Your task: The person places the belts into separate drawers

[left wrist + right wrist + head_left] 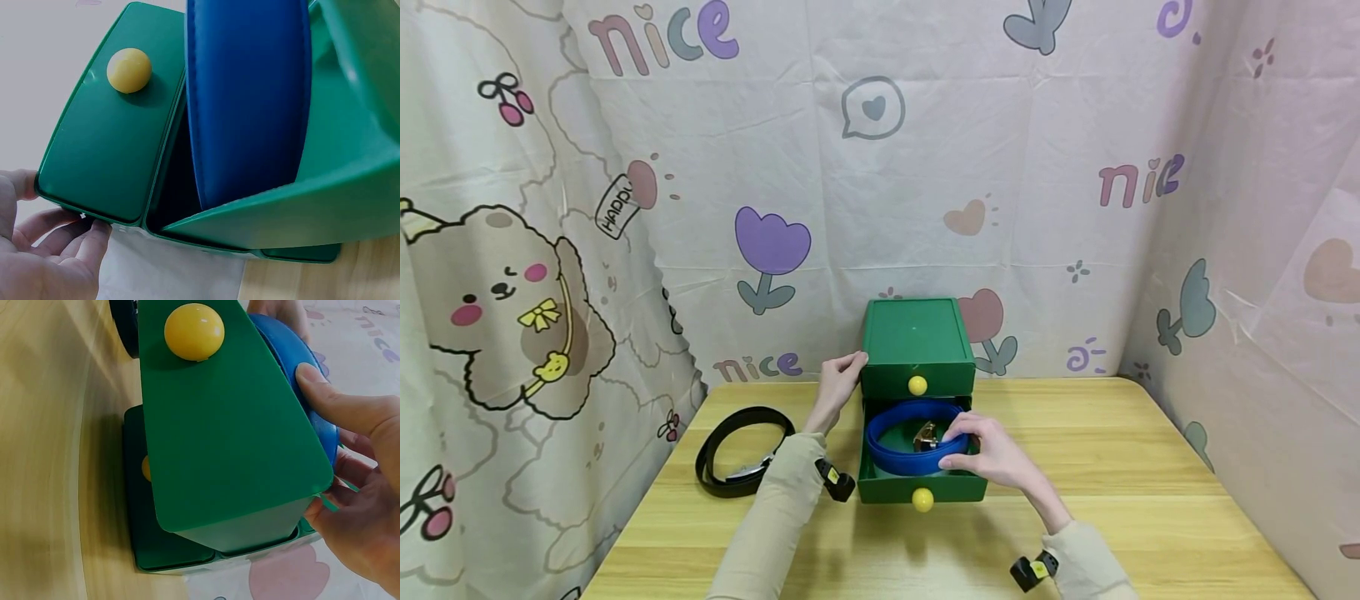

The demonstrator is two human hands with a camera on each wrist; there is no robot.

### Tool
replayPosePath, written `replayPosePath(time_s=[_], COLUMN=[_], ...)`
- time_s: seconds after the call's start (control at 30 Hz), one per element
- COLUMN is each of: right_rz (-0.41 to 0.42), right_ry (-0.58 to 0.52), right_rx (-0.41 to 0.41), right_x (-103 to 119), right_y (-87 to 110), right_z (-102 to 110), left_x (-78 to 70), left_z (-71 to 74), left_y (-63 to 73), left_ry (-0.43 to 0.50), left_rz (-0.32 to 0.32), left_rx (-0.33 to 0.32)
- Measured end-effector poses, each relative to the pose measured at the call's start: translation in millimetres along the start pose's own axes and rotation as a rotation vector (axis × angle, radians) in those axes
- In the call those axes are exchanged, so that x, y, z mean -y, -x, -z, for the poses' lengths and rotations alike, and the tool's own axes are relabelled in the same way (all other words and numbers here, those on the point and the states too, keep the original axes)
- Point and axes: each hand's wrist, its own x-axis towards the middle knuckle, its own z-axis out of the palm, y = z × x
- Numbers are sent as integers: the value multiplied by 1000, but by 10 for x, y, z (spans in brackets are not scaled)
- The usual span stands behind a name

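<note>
A green drawer cabinet (916, 331) with yellow knobs stands on the table, one drawer (887, 490) below its top one pulled out. Inside that drawer lies a coiled blue belt (895, 461) with a gold buckle (925, 437). My right hand (992, 450) pinches the belt's right side; in the right wrist view its thumb (322, 387) presses the outer face of the belt (281, 347). My left hand (837, 385) touches the cabinet's upper left edge, with fingers (94, 244) against its side in the left wrist view.
A coiled black belt (706, 458) with a silver buckle lies on the wooden table (1075, 433), left of the cabinet. Another drawer front (169, 544) sits below the pulled-out one. A patterned curtain (887, 183) hangs behind and at both sides.
</note>
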Motion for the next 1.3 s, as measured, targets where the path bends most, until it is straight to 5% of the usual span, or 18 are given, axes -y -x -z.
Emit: replayPosePath(time_s=[0.6,0.93,1.3], right_rz=[1,-8,53], right_ry=[51,172,201], right_rx=[74,123,227], right_x=[-35,-42,-89], right_y=[-72,-146,-212], right_z=[-37,-40,-27], left_x=[3,21,5], left_z=[0,-4,0], left_y=[-4,-20,-17], left_ry=[-1,11,1], left_rz=[3,10,20], left_rx=[6,10,13])
